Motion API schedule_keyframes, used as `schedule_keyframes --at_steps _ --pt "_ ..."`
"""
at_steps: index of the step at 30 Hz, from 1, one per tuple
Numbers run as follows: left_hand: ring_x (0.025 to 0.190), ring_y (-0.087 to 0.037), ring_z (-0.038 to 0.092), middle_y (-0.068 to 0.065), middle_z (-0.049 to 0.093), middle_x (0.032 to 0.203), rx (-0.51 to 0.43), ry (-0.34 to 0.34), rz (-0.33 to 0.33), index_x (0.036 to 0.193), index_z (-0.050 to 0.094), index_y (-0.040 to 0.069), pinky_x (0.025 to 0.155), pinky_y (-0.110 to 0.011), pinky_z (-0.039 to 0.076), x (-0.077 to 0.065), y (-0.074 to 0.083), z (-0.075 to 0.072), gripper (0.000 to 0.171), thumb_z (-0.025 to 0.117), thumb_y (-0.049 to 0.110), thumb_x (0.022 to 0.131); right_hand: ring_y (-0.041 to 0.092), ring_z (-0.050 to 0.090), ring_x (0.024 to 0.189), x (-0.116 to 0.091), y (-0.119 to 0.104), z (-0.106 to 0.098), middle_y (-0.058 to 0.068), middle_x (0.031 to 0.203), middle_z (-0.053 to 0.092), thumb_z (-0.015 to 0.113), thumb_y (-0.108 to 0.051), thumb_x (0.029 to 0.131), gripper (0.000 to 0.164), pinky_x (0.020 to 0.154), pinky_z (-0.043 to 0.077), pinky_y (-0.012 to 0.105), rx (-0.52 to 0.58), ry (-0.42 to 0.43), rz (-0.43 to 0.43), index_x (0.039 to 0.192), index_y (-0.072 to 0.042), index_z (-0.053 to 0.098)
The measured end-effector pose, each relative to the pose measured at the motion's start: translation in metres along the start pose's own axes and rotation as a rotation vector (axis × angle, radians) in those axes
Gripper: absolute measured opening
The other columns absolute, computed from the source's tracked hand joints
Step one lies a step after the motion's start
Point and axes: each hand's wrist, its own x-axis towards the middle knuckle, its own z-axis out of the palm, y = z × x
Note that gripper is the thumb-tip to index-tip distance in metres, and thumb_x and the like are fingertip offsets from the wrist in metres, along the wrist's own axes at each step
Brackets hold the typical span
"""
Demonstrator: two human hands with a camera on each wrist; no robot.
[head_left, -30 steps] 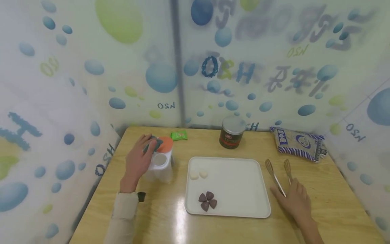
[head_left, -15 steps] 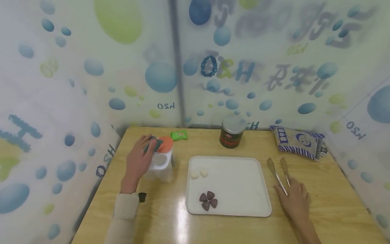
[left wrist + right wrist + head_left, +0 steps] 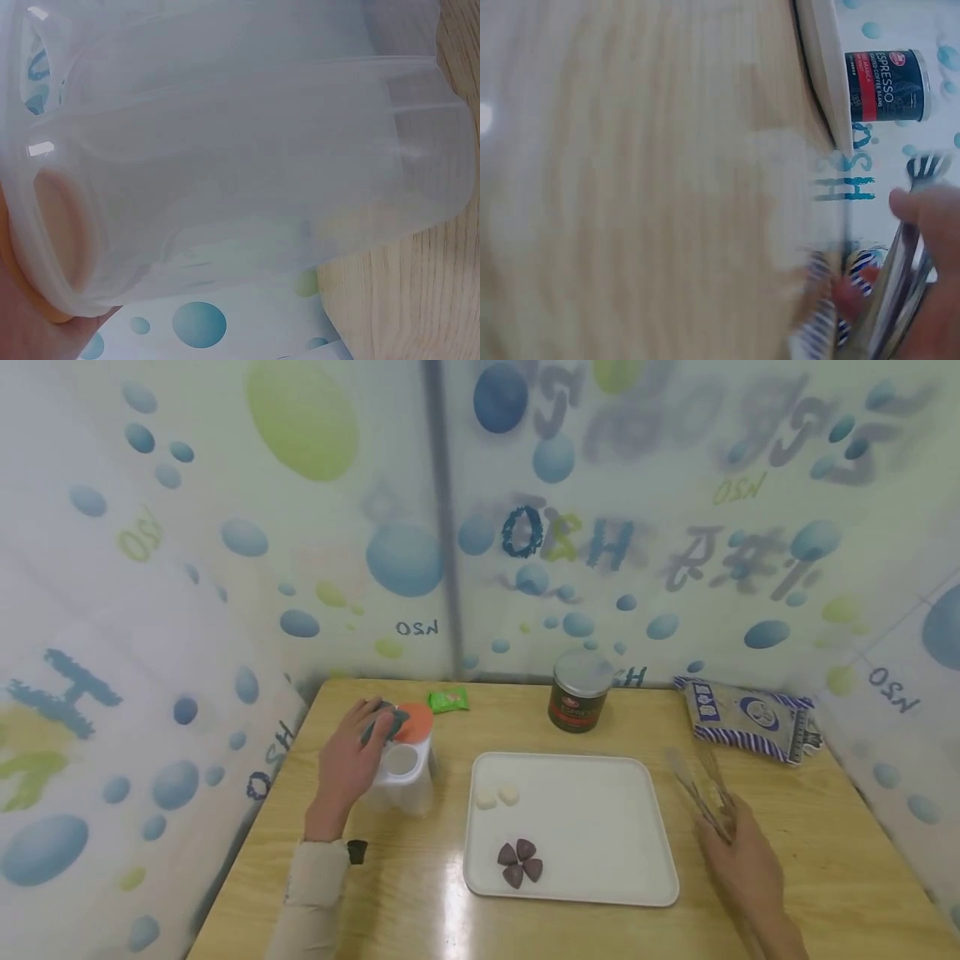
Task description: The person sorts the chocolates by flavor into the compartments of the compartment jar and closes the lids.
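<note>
My left hand [image 3: 348,764] is on top of a translucent container with several compartments [image 3: 405,789], its thumb and fingers around a dark teal lid [image 3: 392,723]. Beside that lid lies an orange lid [image 3: 417,720], and the front compartment shows a round opening. Seen from the left wrist, the container's ribbed wall [image 3: 247,172] fills most of the view. My right hand [image 3: 746,860] grips metal tongs [image 3: 701,797] right of the tray, their slotted ends apart and pointing away from me. From the right wrist, one forked tip [image 3: 924,166] stands out past the thumb.
A white tray [image 3: 592,827] in the middle bears two cream pieces [image 3: 498,795] and several dark brown triangular pieces [image 3: 520,862]. Behind stand an espresso tin [image 3: 579,693], a green packet [image 3: 448,699] and a striped bag [image 3: 750,718]. Patterned walls edge the table.
The right hand with the tongs has shifted slightly right and away from the tray; the tongs now look blurred. The left hand stays on the container. The head view has shifted a little.
</note>
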Motion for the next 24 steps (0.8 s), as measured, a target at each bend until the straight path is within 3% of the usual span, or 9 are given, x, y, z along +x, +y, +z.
schedule_keyframes --at_steps 2,3,6,8,12,15,17,21,24 --pt "0.151 -0.032 0.029 -0.009 0.044 0.156 0.001 -0.002 -0.001 0.139 0.059 0.010 0.118 -0.059 0.028 -0.001 0.000 0.000 0.063 0.030 0.055 0.106 0.047 0.068 0.095 -0.001 -0.006 -0.003 0.029 0.125 0.063 0.059 -0.045 0.098 0.066 0.070 0.051 0.057 0.011 0.012 -0.040 0.147 -0.006 0.039" --pt "0.151 -0.032 0.029 -0.009 0.044 0.156 0.002 -0.003 -0.002 0.140 0.059 0.010 0.118 -0.059 0.028 -0.001 0.000 0.000 0.063 0.029 0.055 0.106 0.041 0.070 0.087 -0.001 -0.009 -0.004 0.025 0.122 0.066 0.061 -0.044 0.098 0.065 0.067 0.052 0.052 0.010 0.020 -0.060 0.147 -0.008 0.040" --pt "0.151 -0.032 0.029 -0.008 0.043 0.157 0.002 -0.010 -0.004 0.140 0.058 0.011 0.118 -0.059 0.027 -0.002 0.001 -0.001 0.063 0.029 0.055 0.106 0.021 0.061 0.065 -0.001 -0.016 -0.004 0.015 0.101 0.071 0.061 -0.045 0.097 0.063 0.055 0.043 0.034 -0.017 0.012 -0.091 0.146 -0.010 0.042" --pt "0.151 -0.032 0.028 -0.008 0.042 0.157 0.002 -0.014 -0.004 0.141 0.058 0.012 0.119 -0.059 0.026 -0.002 0.002 -0.001 0.062 0.029 0.055 0.106 0.016 0.051 0.061 -0.001 -0.021 -0.004 0.010 0.087 0.069 0.060 -0.047 0.097 0.065 0.053 0.037 0.030 -0.029 -0.027 -0.095 0.146 -0.010 0.041" --pt "0.151 -0.031 0.028 -0.008 0.043 0.157 -0.002 -0.012 0.006 0.140 0.059 0.013 0.118 -0.059 0.027 0.000 0.001 -0.001 0.062 0.029 0.055 0.106 0.027 0.058 0.066 -0.002 -0.035 -0.005 0.019 0.084 0.067 0.057 -0.056 0.096 0.071 0.055 0.044 0.040 -0.045 -0.155 -0.091 0.148 -0.010 0.041" --pt "0.151 -0.031 0.028 -0.008 0.044 0.157 -0.008 -0.009 0.013 0.139 0.060 0.013 0.118 -0.059 0.027 0.000 0.001 0.000 0.061 0.029 0.055 0.106 0.043 0.067 0.086 -0.004 -0.044 -0.005 0.033 0.107 0.067 0.055 -0.062 0.095 0.078 0.068 0.052 0.054 -0.076 -0.243 -0.111 0.149 -0.008 0.041" --pt "0.151 -0.032 0.028 -0.009 0.044 0.156 -0.011 -0.004 0.017 0.138 0.061 0.012 0.118 -0.059 0.027 0.000 0.002 0.000 0.061 0.029 0.054 0.107 0.043 0.067 0.090 -0.006 -0.049 -0.001 0.033 0.114 0.066 0.055 -0.063 0.094 0.079 0.074 0.052 0.058 -0.100 -0.273 -0.146 0.148 -0.007 0.043" --pt "0.151 -0.032 0.029 -0.010 0.045 0.155 -0.011 0.005 0.018 0.137 0.061 0.011 0.118 -0.059 0.028 -0.001 0.003 -0.001 0.060 0.030 0.053 0.107 0.022 0.058 0.069 -0.010 -0.057 0.010 0.014 0.085 0.067 0.062 -0.058 0.093 0.067 0.062 0.049 0.040 -0.118 -0.296 -0.225 0.136 -0.008 0.054" --pt "0.150 -0.032 0.030 -0.010 0.046 0.155 -0.016 0.009 0.018 0.137 0.062 0.011 0.118 -0.059 0.027 -0.001 0.004 -0.002 0.059 0.031 0.052 0.107 0.011 0.045 0.059 -0.016 -0.064 0.017 -0.002 0.067 0.052 0.066 -0.054 0.091 0.050 0.053 0.036 0.027 -0.123 -0.305 -0.261 0.119 -0.012 0.062"
